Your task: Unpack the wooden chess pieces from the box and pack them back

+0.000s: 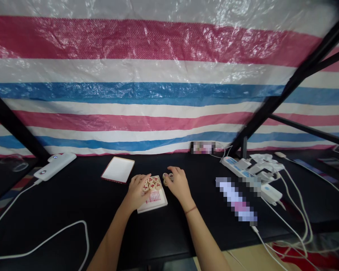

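Note:
Several round cream xiangqi pieces with red characters (152, 183) sit together at the far part of a shallow white box (155, 203), whose near part shows a pinkish printed picture. My left hand (138, 191) curls over the left side of these pieces, fingers at the far side and thumb at the near side. A few more xiangqi pieces, with dark characters (171, 177), lie on the black table just right of the box. Around them my right hand (180, 185) is closed, thumb and fingers touching them; its palm hides part of the group.
A box lid (118, 169) lies inside-up at the back left. Further left is a white power bank (55, 166) with a cable. On the right are a phone (237, 199), a loaded power strip (251, 178) and loose cables. Another phone (202, 147) leans against the striped sheet (147, 120).

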{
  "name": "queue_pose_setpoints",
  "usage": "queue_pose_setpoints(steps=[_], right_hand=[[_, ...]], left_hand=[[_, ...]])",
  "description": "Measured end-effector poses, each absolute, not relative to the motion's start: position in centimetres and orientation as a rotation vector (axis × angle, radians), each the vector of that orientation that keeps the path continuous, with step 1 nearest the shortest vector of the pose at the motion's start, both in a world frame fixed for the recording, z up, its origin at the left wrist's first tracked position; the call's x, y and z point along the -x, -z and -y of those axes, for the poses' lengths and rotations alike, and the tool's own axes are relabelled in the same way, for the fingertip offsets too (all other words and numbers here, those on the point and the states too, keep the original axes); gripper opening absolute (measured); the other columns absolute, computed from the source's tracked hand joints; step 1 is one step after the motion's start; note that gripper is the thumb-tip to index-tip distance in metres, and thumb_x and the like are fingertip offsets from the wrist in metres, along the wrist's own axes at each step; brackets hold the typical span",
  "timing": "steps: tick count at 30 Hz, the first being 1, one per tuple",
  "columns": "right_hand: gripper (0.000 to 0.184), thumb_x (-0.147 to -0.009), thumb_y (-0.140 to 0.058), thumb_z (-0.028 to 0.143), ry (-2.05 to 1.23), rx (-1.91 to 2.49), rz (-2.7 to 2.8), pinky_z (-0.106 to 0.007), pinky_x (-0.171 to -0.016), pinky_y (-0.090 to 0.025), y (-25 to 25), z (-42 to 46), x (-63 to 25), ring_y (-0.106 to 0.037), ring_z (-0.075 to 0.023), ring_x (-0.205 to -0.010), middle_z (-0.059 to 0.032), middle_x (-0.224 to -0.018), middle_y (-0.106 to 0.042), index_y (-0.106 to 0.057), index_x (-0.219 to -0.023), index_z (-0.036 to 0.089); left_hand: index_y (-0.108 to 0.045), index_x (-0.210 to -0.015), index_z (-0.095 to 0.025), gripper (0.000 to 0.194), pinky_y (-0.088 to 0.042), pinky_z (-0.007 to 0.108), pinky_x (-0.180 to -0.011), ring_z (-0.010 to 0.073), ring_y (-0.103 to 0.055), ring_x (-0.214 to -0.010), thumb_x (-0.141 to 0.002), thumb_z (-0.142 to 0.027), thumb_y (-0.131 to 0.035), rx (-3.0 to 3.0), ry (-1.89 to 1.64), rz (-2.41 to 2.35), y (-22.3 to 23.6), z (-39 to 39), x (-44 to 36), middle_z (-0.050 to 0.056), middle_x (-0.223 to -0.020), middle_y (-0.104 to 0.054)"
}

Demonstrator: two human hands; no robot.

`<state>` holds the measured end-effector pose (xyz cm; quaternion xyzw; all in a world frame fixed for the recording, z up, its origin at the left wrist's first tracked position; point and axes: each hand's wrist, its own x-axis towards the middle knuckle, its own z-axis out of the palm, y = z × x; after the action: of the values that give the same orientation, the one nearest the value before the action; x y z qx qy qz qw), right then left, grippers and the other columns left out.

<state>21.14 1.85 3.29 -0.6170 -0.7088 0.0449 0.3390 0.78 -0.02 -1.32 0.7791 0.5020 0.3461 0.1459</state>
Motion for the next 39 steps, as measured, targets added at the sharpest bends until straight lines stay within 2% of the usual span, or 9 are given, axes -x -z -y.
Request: queue_pose_setpoints(steps=[5,11,16,19,22,26,31,34,39], right_hand=[[0.020,-0.083,-0.054,0.018,-0.042,1.765,2.121,-0.033,-0.082,-0.039,-3.2,-4.0,-20.5,-0.058,-0.0247,-0.089,-0.0122,-0.093,-0.070,-0.069,-0.096,0.015],[0.014,-0.081,-0.058,0.019,-0.029,1.755,2.181,-0.033,-0.078,-0.040,-2.2,-4.7,-20.0,-0.060,-0.0243,-0.084,-0.0122,-0.085,-0.071,-0.071,-0.086,0.016],[0.012,-0.077,-0.061,0.017,-0.053,1.787,2.174,-0.032,-0.073,-0.040,-2.3,-5.1,-19.9,-0.061,-0.0236,-0.081,-0.0099,-0.081,-0.072,-0.072,-0.082,0.018],[0.013,-0.073,-0.063,0.013,-0.080,1.776,2.177,-0.031,-0.070,-0.041,-2.8,-5.4,-20.1,-0.062,-0.0247,-0.082,-0.0100,-0.078,-0.072,-0.073,-0.081,0.019],[0.014,-0.077,-0.063,0.016,-0.090,1.740,2.168,-0.031,-0.072,-0.043,-3.8,-5.2,-20.1,-0.063,-0.0254,-0.085,-0.0113,-0.083,-0.073,-0.073,-0.087,0.018],[0.023,-0.084,-0.059,0.027,-0.356,1.480,1.982,-0.029,-0.073,-0.048,-5.1,-3.1,-18.5,-0.065,-0.0201,-0.083,-0.0080,-0.094,-0.073,-0.071,-0.101,0.018],[0.024,-0.082,-0.060,0.034,-0.750,1.235,1.781,-0.026,-0.063,-0.050,-4.5,0.6,-15.7,-0.064,-0.0154,-0.065,-0.0044,-0.083,-0.073,-0.072,-0.097,0.020],[0.025,-0.083,-0.060,0.037,-0.829,1.202,1.688,-0.025,-0.058,-0.049,-3.5,1.6,-15.3,-0.061,-0.0143,-0.060,-0.0037,-0.076,-0.071,-0.071,-0.096,0.019],[0.025,-0.082,-0.062,0.037,-0.824,1.197,1.680,-0.025,-0.057,-0.048,-2.8,2.1,-16.2,-0.059,-0.0143,-0.059,-0.0026,-0.070,-0.068,-0.072,-0.096,0.019]], left_hand=[[-0.036,-0.145,-0.029,0.071,-0.034,0.050,-0.109,0.0288,-0.040,-0.126,-0.079,-0.024,-0.061,-2.188,-1.000,-1.462,0.7,0.1,-0.6,0.008,-0.132,-0.049],[-0.031,-0.146,-0.028,0.067,-0.034,0.050,-0.109,0.0279,-0.040,-0.128,-0.084,-0.026,-0.057,-2.141,-1.108,-1.456,-0.3,0.6,0.0,0.010,-0.135,-0.045],[-0.036,-0.141,-0.023,0.053,-0.037,0.047,-0.107,0.0256,-0.045,-0.123,-0.090,-0.027,-0.051,-2.128,-1.318,-1.501,-0.7,0.9,0.7,0.011,-0.129,-0.052],[-0.045,-0.133,-0.023,0.040,-0.041,0.045,-0.103,0.0241,-0.050,-0.117,-0.093,-0.027,-0.046,-2.137,-1.399,-1.578,-0.6,1.5,2.2,0.010,-0.122,-0.057],[-0.053,-0.124,-0.023,0.032,-0.044,0.043,-0.099,0.0228,-0.053,-0.110,-0.094,-0.026,-0.045,-2.175,-1.373,-1.630,-0.5,2.5,3.8,0.008,-0.114,-0.061],[-0.058,-0.120,-0.025,0.029,-0.047,0.040,-0.096,0.0215,-0.056,-0.105,-0.093,-0.028,-0.048,-2.222,-1.328,-1.583,-0.4,3.6,4.4,0.006,-0.108,-0.063],[-0.057,-0.126,-0.027,0.040,-0.044,0.045,-0.102,0.0250,-0.053,-0.115,-0.085,-0.030,-0.059,-2.234,-1.215,-1.544,0.2,3.4,2.7,0.008,-0.120,-0.058],[-0.052,-0.132,-0.026,0.052,-0.042,0.046,-0.106,0.0257,-0.050,-0.121,-0.080,-0.024,-0.061,-2.171,-1.136,-1.549,0.7,2.9,2.3,0.010,-0.129,-0.052],[-0.055,-0.128,-0.027,0.050,-0.042,0.046,-0.106,0.0248,-0.052,-0.120,-0.079,-0.021,-0.059,-2.082,-1.089,-1.487,1.0,2.0,2.5,0.008,-0.125,-0.054]])
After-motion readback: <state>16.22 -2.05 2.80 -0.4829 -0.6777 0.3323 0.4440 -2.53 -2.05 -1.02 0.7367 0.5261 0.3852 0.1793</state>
